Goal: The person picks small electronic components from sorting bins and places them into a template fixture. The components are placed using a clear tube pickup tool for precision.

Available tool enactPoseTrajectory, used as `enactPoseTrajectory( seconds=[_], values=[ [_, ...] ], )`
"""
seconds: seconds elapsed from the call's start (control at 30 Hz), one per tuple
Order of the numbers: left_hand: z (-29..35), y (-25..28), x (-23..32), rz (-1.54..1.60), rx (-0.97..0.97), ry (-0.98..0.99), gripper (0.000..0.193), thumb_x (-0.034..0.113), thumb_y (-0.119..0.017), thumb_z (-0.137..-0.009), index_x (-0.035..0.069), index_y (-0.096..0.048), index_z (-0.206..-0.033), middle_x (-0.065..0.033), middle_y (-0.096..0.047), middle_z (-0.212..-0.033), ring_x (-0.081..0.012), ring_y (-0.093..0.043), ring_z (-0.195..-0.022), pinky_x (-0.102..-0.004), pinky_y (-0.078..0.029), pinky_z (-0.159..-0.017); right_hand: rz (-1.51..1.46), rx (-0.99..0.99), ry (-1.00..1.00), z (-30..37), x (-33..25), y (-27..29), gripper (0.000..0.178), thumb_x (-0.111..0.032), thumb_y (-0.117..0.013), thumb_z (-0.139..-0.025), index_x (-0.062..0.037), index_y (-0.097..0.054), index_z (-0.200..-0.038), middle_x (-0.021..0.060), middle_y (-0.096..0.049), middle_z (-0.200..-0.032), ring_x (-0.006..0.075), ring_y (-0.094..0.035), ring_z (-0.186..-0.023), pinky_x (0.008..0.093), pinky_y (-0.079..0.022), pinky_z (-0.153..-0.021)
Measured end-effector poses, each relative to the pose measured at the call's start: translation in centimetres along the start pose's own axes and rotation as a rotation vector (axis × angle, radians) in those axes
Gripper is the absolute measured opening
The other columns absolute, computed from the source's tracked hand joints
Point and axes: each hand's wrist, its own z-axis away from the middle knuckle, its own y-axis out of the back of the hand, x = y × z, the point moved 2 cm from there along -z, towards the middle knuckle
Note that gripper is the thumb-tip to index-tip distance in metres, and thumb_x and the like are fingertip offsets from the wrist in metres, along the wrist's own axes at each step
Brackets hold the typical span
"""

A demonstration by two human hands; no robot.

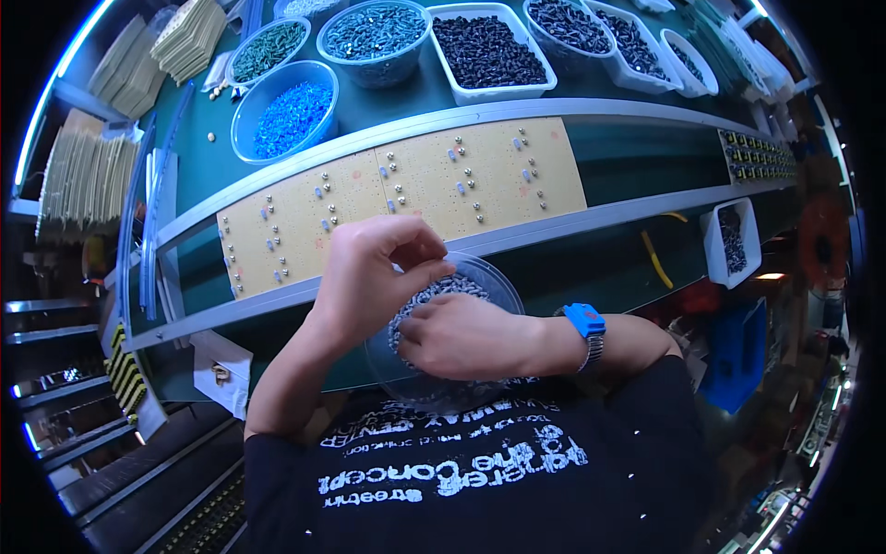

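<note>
A clear round tub of small grey cylindrical parts sits at the front edge of the bench, close to my body. My right hand reaches into it, fingers curled down among the parts; their tips are hidden. Over the tub's far left rim is my left hand, thumb and forefinger brought together; anything pinched there is too small to make out. Just beyond, tan circuit boards lie side by side between metal rails, carrying silver round parts and small pale lilac parts.
Behind the far rail stand a bowl of blue parts, a bowl of teal parts and a white tray of black parts. Right of the tub are yellow-handled tweezers and a small white tray. A blue bin is lower right.
</note>
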Motion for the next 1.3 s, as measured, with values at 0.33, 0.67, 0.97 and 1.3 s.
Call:
enactPoseTrajectory(
  seconds=[0.33,0.67,0.97,1.3],
  values=[
    [-3.1,-1.3,-0.6,-0.224,0.041,-0.096,0.013,-0.005,-0.068,-0.071,-0.001,-0.069,-0.083,-0.0065,-0.065,-0.073,-0.0127,-0.056,-0.058,-0.0213,-0.045,-0.054,-0.044,0.142,0.013,0.0,0.3,-0.5,0.009,-0.008,-0.055,-0.079,-0.0019,-0.060,-0.082,0.0124,-0.060,-0.079,0.0240,-0.060,-0.070,0.0330,-0.049,-0.066],
    [-3.9,-2.1,-1.0,-0.407,-0.046,-0.068,0.012,-0.002,-0.067,-0.073,-0.001,-0.070,-0.084,-0.0077,-0.063,-0.072,-0.0157,-0.055,-0.058,-0.0255,-0.044,-0.053,-0.088,0.084,0.018,0.3,0.3,-0.2,0.007,-0.010,-0.053,-0.081,-0.0040,-0.054,-0.085,0.0098,-0.057,-0.083,0.0222,-0.058,-0.075,0.0311,-0.050,-0.070],
    [-4.8,-1.4,-1.5,-0.449,-0.193,-0.301,0.009,0.000,-0.069,-0.072,0.001,-0.070,-0.081,-0.0069,-0.063,-0.077,-0.0184,-0.057,-0.061,-0.0280,-0.045,-0.055,-0.076,0.100,0.050,0.1,0.2,-0.6,0.006,-0.008,-0.053,-0.080,-0.0027,-0.055,-0.082,0.0101,-0.057,-0.080,0.0215,-0.058,-0.073,0.0289,-0.050,-0.069],
    [-4.9,-1.6,-1.4,-0.474,-0.162,-0.323,0.009,0.010,-0.066,-0.075,0.002,-0.067,-0.074,-0.0077,-0.061,-0.078,-0.0242,-0.058,-0.062,-0.0331,-0.047,-0.060,-0.093,0.079,0.031,0.0,0.2,-0.3,0.007,-0.007,-0.052,-0.080,-0.0021,-0.055,-0.084,0.0101,-0.057,-0.078,0.0209,-0.057,-0.069,0.0277,-0.051,-0.067]
  ],
)
